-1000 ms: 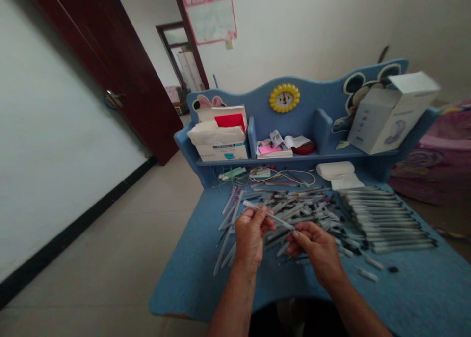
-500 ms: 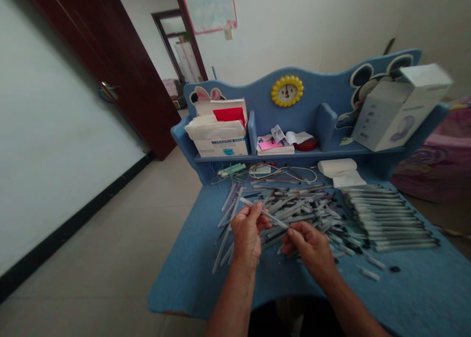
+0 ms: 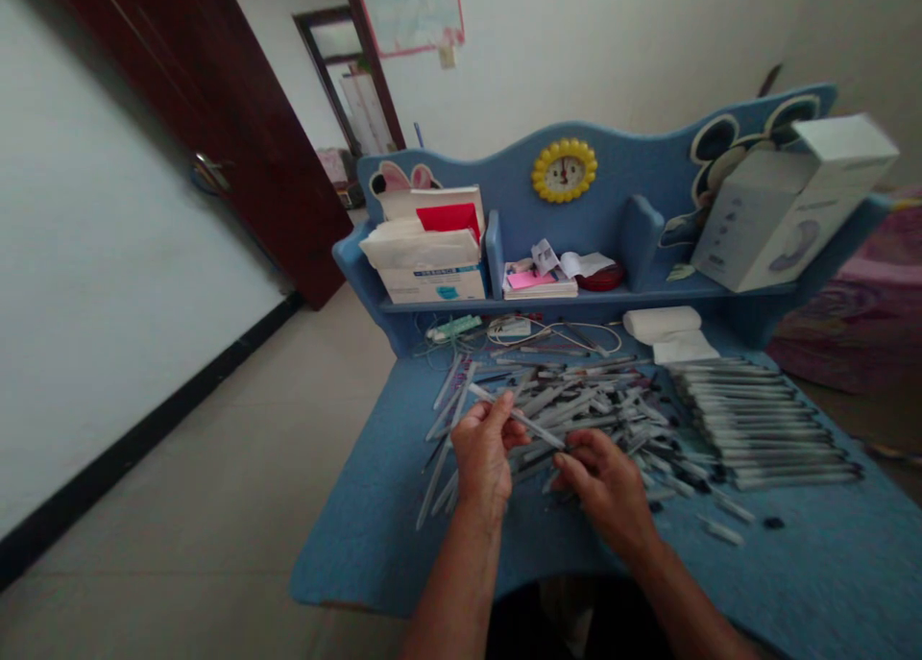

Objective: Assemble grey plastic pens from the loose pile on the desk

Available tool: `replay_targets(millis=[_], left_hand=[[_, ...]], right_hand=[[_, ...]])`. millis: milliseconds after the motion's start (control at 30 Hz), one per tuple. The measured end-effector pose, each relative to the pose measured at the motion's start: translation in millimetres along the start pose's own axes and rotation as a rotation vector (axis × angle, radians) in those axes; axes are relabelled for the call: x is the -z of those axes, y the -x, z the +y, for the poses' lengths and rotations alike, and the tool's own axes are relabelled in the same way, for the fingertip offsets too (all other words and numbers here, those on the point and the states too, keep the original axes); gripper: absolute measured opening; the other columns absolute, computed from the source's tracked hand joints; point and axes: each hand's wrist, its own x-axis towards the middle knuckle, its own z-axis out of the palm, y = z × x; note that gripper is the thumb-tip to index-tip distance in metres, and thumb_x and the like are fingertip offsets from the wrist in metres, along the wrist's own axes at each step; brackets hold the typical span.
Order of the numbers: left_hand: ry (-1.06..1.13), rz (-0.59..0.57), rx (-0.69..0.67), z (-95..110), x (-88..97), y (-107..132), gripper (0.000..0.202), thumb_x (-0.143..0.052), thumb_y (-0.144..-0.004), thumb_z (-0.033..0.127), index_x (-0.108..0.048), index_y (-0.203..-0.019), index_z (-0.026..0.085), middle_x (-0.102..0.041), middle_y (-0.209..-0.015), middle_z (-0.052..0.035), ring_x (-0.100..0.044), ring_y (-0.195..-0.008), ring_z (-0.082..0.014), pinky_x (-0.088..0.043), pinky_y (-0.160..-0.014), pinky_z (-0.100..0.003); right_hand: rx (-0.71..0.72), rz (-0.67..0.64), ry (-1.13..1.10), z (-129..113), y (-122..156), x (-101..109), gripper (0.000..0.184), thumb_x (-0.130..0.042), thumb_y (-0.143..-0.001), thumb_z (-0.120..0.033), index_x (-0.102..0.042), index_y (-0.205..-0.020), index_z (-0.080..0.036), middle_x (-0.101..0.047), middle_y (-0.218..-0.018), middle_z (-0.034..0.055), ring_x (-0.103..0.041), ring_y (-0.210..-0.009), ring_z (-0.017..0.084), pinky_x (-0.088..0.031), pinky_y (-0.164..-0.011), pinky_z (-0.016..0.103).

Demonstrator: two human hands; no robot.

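My left hand [image 3: 484, 453] pinches a clear pen barrel [image 3: 534, 430] that points up-left over the blue desk [image 3: 375, 506]. My right hand [image 3: 606, 484] has its fingers curled at the barrel's lower right end; what it grips there is too small to name. Under both hands lies a loose heap of pen parts [image 3: 576, 410]. A neat row of finished pens [image 3: 756, 420] lies to the right of the heap.
The desk's shelf holds a white box with red card [image 3: 428, 247], papers [image 3: 547, 276] and a tilted white carton [image 3: 785, 208]. A yellow clock [image 3: 564, 170] is on the backboard. Cables [image 3: 547, 333] and folded tissue [image 3: 663, 329] lie behind the heap. A dark door [image 3: 237, 141] stands at left.
The view has tilted slightly, so the desk sits a little higher. My right hand has slid a little left along the barrel toward my left hand.
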Motion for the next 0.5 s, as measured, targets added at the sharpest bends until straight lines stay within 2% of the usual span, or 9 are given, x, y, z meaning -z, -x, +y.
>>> replay_targets(millis=[67,167,333,500], left_hand=[[0.005,-0.005,-0.007,-1.6,1.0,0.4,0.031,-0.075,-0.057,0.035,-0.057,-0.067,0.012,-0.059,-0.053,0.0015,-0.050,-0.038,-0.0071,-0.046,-0.035,-0.018],[-0.006,-0.015,-0.025,-4.6,4.1,1.8,0.031,-0.074,-0.059,0.036,-0.057,-0.067,0.012,-0.059,-0.054,0.0015,-0.051,-0.038,-0.0070,-0.046,-0.036,-0.019],[-0.019,0.038,-0.007,-6.3,13.3,6.8,0.031,-0.074,-0.059,0.037,-0.057,-0.066,0.012,-0.059,-0.053,0.0014,-0.051,-0.038,-0.0072,-0.045,-0.035,-0.019],[-0.015,0.084,0.031,-5.1,24.6,13.5,0.032,-0.077,-0.052,0.035,-0.056,-0.063,0.012,-0.059,-0.051,0.0011,-0.050,-0.036,-0.0074,-0.044,-0.035,-0.019]], right_hand=[[-0.104,-0.083,-0.143,-3.2,0.3,0.3,0.028,-0.053,-0.079,-0.045,-0.055,-0.084,-0.018,-0.067,-0.064,0.0016,-0.063,-0.052,0.018,-0.048,-0.049,0.027],[-0.131,-0.153,-0.176,-5.7,1.5,1.1,0.037,-0.048,-0.080,-0.051,-0.057,-0.072,-0.017,-0.067,-0.064,0.0036,-0.063,-0.049,0.018,-0.048,-0.048,0.027],[0.031,-0.097,0.090,-1.4,7.7,-0.3,0.029,-0.050,-0.081,-0.045,-0.060,-0.070,-0.020,-0.065,-0.058,0.0015,-0.063,-0.050,0.017,-0.046,-0.049,0.026],[0.216,-0.059,0.369,6.2,17.8,-4.9,0.021,-0.049,-0.083,-0.036,-0.061,-0.072,-0.023,-0.063,-0.054,0.0005,-0.062,-0.050,0.018,-0.043,-0.050,0.025]])
